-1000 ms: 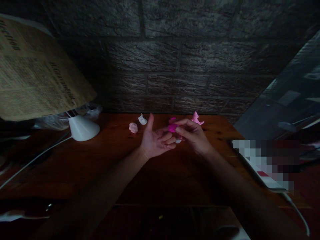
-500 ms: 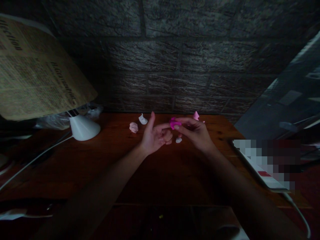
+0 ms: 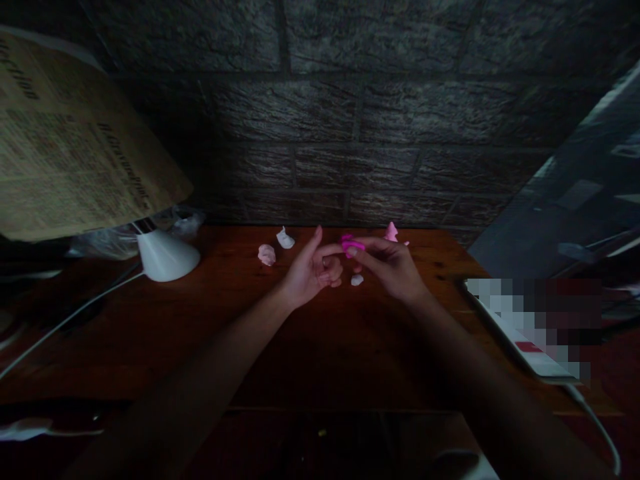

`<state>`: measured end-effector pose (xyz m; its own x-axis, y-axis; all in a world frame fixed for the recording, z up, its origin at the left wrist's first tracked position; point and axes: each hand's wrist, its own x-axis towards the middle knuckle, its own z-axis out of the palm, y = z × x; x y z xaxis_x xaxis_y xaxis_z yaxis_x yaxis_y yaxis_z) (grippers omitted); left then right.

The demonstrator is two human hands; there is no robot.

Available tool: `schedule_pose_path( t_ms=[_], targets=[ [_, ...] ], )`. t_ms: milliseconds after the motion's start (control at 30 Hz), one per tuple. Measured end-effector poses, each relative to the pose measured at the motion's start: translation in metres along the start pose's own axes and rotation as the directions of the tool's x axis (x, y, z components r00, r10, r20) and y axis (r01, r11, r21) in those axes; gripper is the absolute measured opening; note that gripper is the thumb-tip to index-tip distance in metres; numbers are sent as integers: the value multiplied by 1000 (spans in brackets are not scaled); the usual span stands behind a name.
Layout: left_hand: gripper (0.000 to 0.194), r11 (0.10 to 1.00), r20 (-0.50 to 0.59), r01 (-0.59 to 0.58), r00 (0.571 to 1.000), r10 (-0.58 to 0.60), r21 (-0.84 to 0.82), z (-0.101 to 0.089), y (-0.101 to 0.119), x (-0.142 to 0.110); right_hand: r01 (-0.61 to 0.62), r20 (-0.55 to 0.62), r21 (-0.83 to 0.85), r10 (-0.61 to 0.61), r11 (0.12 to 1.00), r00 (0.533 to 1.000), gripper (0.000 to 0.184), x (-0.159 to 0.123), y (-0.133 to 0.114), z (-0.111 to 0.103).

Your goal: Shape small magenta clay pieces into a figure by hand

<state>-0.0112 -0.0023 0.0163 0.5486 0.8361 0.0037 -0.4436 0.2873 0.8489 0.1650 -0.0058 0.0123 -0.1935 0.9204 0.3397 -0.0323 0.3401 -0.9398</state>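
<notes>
Between the thumb and fingers of my right hand (image 3: 395,270) is a small magenta piece of modelling clay (image 3: 353,246). My left hand (image 3: 316,270) faces it from the left, with the thumb raised, the index finger stretched out to the clay's left side and the other fingers curled. That fingertip is partly hidden by the clay. On the table below the hands lies a small white lump of clay (image 3: 357,281). A pale pink lump (image 3: 267,255) and a white piece (image 3: 285,238) sit to the left. Behind my right hand stands a pointed pink piece (image 3: 391,232), its lower part partly covered.
A lamp with a white base (image 3: 167,257) and a newspaper-print shade (image 3: 75,147) stands at the left, with a clear plastic bag (image 3: 107,243) behind it. A white-edged device (image 3: 547,365) with a cable lies at the table's (image 3: 320,360) right edge. A brick-patterned wall (image 3: 320,113) rises behind.
My left hand has shifted slightly right, its thumb leaning closer to the clay. The magenta piece looks flatter and turned a little in my right fingers.
</notes>
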Motion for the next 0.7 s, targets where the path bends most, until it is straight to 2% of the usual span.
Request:
schedule_pose_path(
  t_ms=[133,233,300,433,600,700],
  targets=[
    [60,997,14,-30,999,29,72,-3,-4,2,-38,0,13,38,999,999,29,0,0,0],
    [34,974,-51,-122,990,134,190,-4,-12,4,-41,-50,36,43,998,998,33,2,1,-1],
    [24,941,-95,-184,971,219,286,-6,-17,6,-53,-65,40,55,998,996,35,3,2,-2],
    [25,898,-146,-217,946,291,384,-9,-21,7,-87,-53,69,91,994,994,36,3,5,-2],
    [28,912,-147,-244,941,304,329,-11,-19,10,-113,-56,92,118,989,991,33,4,7,0],
    [31,908,-164,-225,941,297,353,-11,-19,10,-124,-82,142,137,982,987,33,4,8,-1]
  ],
)
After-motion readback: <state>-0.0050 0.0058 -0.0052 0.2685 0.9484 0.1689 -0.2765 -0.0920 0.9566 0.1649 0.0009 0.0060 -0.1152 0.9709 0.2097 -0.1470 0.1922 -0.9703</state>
